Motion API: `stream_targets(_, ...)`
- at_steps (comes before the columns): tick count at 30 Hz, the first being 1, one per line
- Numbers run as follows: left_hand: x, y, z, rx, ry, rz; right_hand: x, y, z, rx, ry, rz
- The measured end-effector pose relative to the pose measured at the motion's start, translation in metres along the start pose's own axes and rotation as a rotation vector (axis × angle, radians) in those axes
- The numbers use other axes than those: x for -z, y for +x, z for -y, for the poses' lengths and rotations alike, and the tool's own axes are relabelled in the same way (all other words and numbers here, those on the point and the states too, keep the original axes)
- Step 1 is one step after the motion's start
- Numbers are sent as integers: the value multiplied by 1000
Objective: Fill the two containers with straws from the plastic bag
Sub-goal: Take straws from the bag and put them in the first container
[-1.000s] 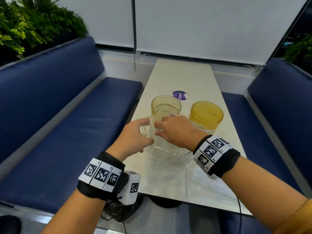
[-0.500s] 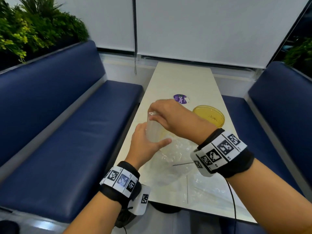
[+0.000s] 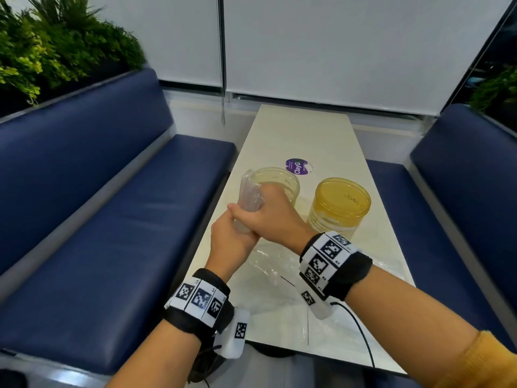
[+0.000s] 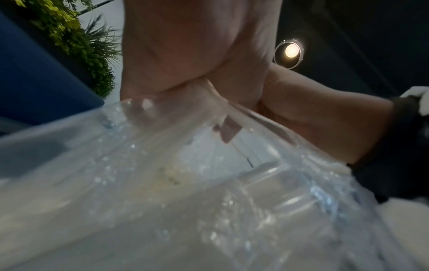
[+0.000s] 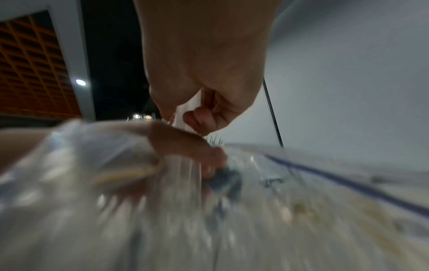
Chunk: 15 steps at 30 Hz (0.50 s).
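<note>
A bundle of clear straws (image 3: pixel 249 191) stands upright just left of the clear container (image 3: pixel 282 182). My right hand (image 3: pixel 265 211) grips the bundle around its middle. Below it, my left hand (image 3: pixel 232 239) clutches the neck of the clear plastic bag (image 3: pixel 268 275) around the bundle's lower end. The rest of the bag lies crumpled on the table. The yellow container (image 3: pixel 341 205) stands to the right, apart from both hands. In the right wrist view my right hand (image 5: pixel 204 102) curls round pale straws (image 5: pixel 188 108). Crinkled bag (image 4: pixel 185 183) fills the left wrist view.
The narrow white table (image 3: pixel 302 135) runs away from me between two blue benches (image 3: pixel 112 219). A purple sticker (image 3: pixel 297 166) lies behind the containers. A black cable (image 3: pixel 361 334) hangs from my right wristband over the table's near edge.
Both hands left the bag's mouth on the table. The right hand lifted the straw bundle upright; the left hand closed on the bag beneath it. Both containers show again.
</note>
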<state>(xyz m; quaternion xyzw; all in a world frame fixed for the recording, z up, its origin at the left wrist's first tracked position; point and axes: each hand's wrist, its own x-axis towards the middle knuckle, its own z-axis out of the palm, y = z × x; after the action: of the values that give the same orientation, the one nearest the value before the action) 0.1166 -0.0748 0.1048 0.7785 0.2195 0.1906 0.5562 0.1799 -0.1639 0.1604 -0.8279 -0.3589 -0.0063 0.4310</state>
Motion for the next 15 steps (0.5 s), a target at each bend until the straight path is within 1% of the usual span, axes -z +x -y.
stream_targets(2,2,1,2,26,-1,6,11,8,8,31,2,-15)
stream_targets(7,7,-2,7,23,17,33,61,40,35,145,22,-52)
stream_targets(12,11,-2,4,11,4,42,110,63,53,139,45,-128)
stream_targets(15,12,-2,6,1,-8,38,140,80,61,146,92,-242)
